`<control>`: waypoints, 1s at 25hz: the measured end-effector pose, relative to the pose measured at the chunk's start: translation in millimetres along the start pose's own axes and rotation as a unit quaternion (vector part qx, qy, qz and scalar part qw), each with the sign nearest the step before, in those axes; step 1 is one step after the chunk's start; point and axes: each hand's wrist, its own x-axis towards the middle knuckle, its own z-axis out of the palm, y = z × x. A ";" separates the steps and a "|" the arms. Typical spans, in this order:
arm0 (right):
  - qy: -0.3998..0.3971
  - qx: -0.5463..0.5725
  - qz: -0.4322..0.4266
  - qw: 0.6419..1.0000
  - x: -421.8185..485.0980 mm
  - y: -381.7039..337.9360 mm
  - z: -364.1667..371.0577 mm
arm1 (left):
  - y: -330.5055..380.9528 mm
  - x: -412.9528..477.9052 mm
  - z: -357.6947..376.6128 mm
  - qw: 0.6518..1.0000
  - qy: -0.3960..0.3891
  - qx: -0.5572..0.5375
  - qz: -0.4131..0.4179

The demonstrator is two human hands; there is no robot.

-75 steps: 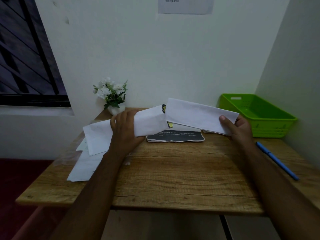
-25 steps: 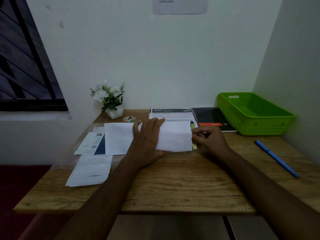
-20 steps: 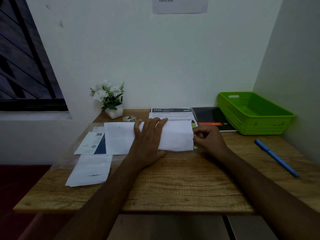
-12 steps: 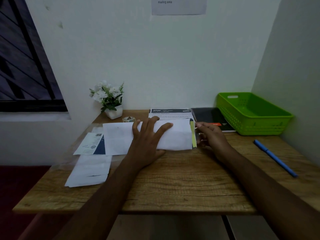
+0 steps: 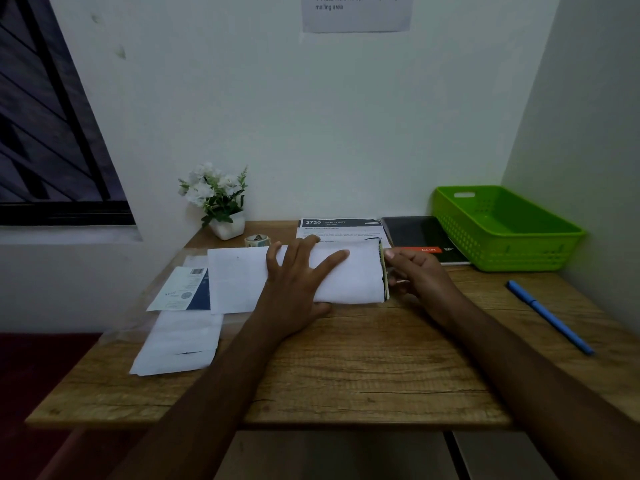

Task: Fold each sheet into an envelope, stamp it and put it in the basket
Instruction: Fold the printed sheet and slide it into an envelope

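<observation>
Starting nearest, the grainy wooden table (image 5: 346, 375) carries a loose stack of white papers (image 5: 176, 344) at its left. Beyond, the left hand (image 5: 294, 292) lies flat, fingers spread straight, pressing the folded white sheet (image 5: 356, 282) at mid-table. The right hand (image 5: 419, 275) curls its fingers against the sheet's right edge, where a thin yellow strip (image 5: 383, 271) shows; whether they pinch it cannot be told. Far right stands the rectangular, perforated green plastic basket (image 5: 502, 252), apart from the sheet.
</observation>
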 end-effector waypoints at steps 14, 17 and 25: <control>-0.053 0.018 -0.011 0.998 -0.1 5.3 3.3 | 2.6 -0.7 1.5 0.999 0.034 -0.005 0.017; -0.121 0.019 0.011 0.992 -2.9 4.6 3.0 | 0.7 -1.1 0.1 1.000 0.026 0.010 0.001; -0.105 0.068 -0.003 0.992 -4.3 3.4 5.1 | 8.2 0.6 -7.4 0.997 0.059 -0.051 -0.025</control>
